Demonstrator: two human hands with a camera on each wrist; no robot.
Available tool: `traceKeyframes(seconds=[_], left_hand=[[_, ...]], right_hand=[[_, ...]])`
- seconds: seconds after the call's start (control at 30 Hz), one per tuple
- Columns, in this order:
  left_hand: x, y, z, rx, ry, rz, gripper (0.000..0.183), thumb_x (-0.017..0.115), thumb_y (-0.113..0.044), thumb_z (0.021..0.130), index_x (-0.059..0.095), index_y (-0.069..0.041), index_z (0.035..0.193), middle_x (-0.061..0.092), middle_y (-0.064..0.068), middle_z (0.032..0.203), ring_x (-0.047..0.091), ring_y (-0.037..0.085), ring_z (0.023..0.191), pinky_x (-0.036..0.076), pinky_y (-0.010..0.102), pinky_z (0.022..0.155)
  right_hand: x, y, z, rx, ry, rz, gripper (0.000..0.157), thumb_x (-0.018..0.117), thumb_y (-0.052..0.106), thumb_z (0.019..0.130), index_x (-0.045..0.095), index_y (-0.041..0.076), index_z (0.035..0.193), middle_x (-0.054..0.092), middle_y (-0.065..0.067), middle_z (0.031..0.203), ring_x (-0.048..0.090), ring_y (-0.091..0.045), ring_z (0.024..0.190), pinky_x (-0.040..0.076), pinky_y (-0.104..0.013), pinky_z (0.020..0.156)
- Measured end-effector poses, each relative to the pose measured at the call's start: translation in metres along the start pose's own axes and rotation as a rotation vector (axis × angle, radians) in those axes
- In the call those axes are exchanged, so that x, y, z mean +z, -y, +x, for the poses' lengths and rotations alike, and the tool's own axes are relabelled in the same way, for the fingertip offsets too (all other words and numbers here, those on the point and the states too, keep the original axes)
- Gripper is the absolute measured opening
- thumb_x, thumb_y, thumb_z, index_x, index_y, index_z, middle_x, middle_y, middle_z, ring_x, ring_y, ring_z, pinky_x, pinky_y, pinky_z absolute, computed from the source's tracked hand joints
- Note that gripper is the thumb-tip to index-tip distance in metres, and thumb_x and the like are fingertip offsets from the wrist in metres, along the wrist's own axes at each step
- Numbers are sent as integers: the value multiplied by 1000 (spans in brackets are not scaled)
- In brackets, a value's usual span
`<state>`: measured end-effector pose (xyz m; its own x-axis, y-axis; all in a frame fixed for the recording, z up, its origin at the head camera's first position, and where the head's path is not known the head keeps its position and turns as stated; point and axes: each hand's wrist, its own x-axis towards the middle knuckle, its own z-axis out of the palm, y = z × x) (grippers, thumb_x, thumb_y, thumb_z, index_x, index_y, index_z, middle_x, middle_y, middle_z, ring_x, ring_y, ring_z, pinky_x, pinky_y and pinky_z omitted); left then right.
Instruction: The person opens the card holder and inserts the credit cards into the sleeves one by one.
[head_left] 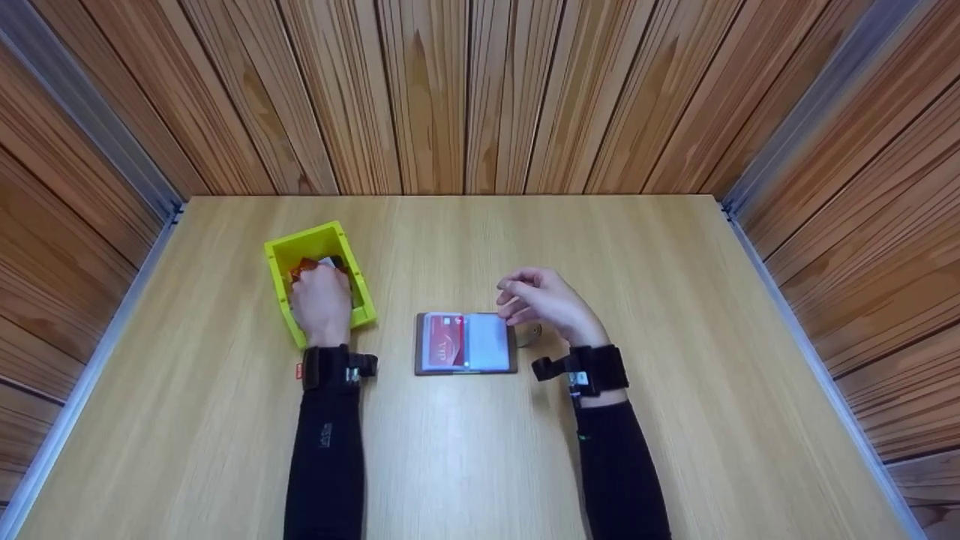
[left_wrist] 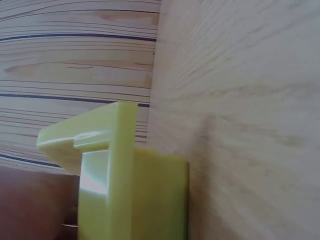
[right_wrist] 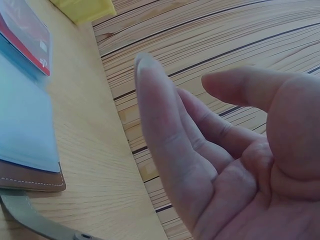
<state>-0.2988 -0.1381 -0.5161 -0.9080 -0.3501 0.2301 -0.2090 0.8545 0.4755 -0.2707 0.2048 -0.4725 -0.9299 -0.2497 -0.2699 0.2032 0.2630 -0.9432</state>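
My left hand (head_left: 322,300) reaches down into a yellow-green plastic bin (head_left: 363,313), among red, white and dark items (head_left: 303,267). Its fingertips are hidden inside, so I cannot tell whether they grip anything. In the left wrist view the bin's wall (left_wrist: 155,195) covers most of that hand. A brown card holder (head_left: 419,352) lies spread on the table with clear sleeves. A red card (head_left: 447,341) fills its left sleeve, and the right sleeve (head_left: 488,343) looks pale. Beside its right edge hovers my right hand (head_left: 551,300), fingers loosely bent, thumb apart from them, nothing between.
The card holder's strap with a snap (head_left: 531,334) sticks out to the right onto the light wooden table (head_left: 450,450). Wood-plank walls (head_left: 435,97) stand behind and at both sides, with metal rails (head_left: 817,300) along the side edges.
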Motion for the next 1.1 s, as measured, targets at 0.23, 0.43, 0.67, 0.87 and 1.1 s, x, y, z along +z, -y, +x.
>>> traceKeyframes(seconds=[0.23, 0.43, 0.67, 0.87, 1.1], left_hand=[[-23, 4, 3, -100, -84, -92, 28, 54, -9, 111, 69, 9, 126, 77, 33, 117, 77, 50, 107, 66, 59, 91], [-28, 0, 1, -69, -168, -169, 28, 57, -8, 112, 69, 3, 135, 76, 29, 127, 77, 48, 113, 66, 55, 98], [-27, -31, -13, 251, -460, -198, 18, 72, -2, 101, 79, 2, 117, 82, 23, 110, 81, 41, 98, 68, 50, 86], [-22, -79, -38, 586, -594, -220, 11, 76, -3, 98, 80, -2, 108, 84, 16, 103, 82, 33, 88, 70, 40, 78], [-9, -110, -73, 1000, -646, -89, 28, 89, 1, 84, 82, -7, 110, 85, 11, 110, 84, 24, 98, 69, 32, 89]], right_hand=[[1, 5, 0, -14, 2, -39, 34, 58, 22, 112, 65, -3, 134, 74, -9, 106, 78, -18, 88, 69, -30, 78], [2, 8, 0, -5, -1, -40, 34, 58, 23, 112, 65, -2, 135, 74, -11, 108, 78, -18, 89, 68, -28, 78], [5, 15, -2, -47, -1, -40, 34, 58, 20, 112, 65, -5, 134, 73, -9, 105, 78, -16, 88, 68, -27, 77], [14, 24, -5, -107, 39, 42, 39, 55, 22, 113, 62, -11, 133, 77, -9, 104, 81, -18, 91, 69, -29, 81], [27, 28, -8, -178, 16, 300, 43, 47, 27, 117, 62, -9, 135, 83, -10, 111, 83, -19, 100, 70, -33, 89]])
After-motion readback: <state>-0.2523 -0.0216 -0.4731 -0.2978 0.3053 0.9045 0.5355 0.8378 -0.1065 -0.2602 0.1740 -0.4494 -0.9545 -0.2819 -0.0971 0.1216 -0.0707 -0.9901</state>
